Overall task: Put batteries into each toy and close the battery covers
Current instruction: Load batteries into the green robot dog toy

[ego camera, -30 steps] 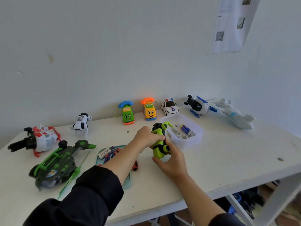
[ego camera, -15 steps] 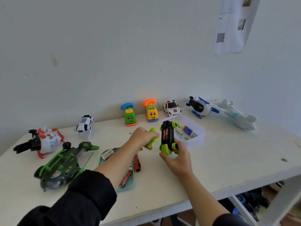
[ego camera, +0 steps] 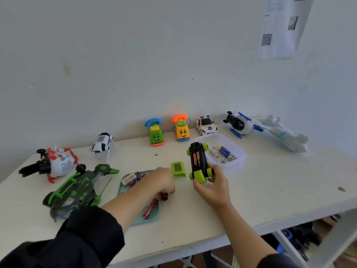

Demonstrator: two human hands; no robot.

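My right hand grips a green and black toy car by its rear end, underside up. Its battery bay is uncovered, with batteries inside. The green battery cover lies flat on the table just left of the car. My left hand is over the teal tray, fingers curled down around the handle of a red screwdriver. Loose batteries lie at the tray's far end. More batteries sit in a clear plastic box behind the car.
A green-black helicopter and a red-white helicopter sit at the left. Along the wall stand a robot dog, two phone cars, a police car, a blue-white helicopter and a white plane. The table edge is near me.
My left hand took the green cover off the car, laid it on the table and moved down to the red screwdriver. My right hand kept the car, underside turned up.
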